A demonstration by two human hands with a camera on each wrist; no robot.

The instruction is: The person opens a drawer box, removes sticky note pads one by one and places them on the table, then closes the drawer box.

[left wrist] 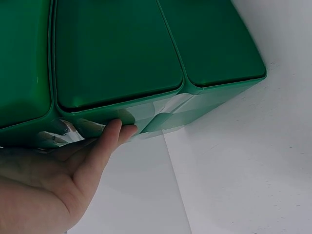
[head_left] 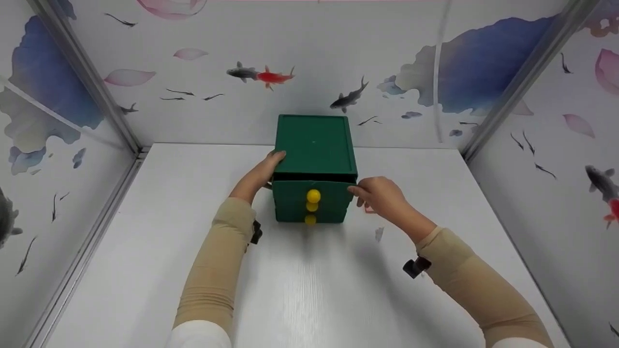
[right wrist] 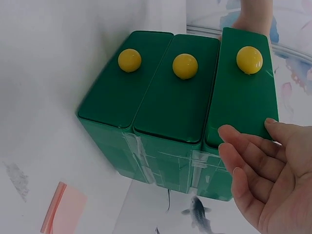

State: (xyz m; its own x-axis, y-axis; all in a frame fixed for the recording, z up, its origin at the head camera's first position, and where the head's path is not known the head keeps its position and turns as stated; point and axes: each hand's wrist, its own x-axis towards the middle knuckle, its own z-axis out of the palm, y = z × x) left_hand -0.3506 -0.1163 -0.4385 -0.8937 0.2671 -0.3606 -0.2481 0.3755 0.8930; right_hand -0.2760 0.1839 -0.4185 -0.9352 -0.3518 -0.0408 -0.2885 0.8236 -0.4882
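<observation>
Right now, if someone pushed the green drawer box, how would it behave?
The green drawer box would probably feel stiff, given its straight edges. Its boxy shape makes rolling unlikely. The smooth-looking drawer fronts may be slippery.

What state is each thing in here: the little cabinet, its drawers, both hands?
Green three-drawer cabinet: upright on the white table
Top drawer: slightly pulled out
Middle drawer: closed
Bottom drawer: closed
Left hand: resting against the cabinet's left side
Right hand: touching the top drawer's right edge
</observation>
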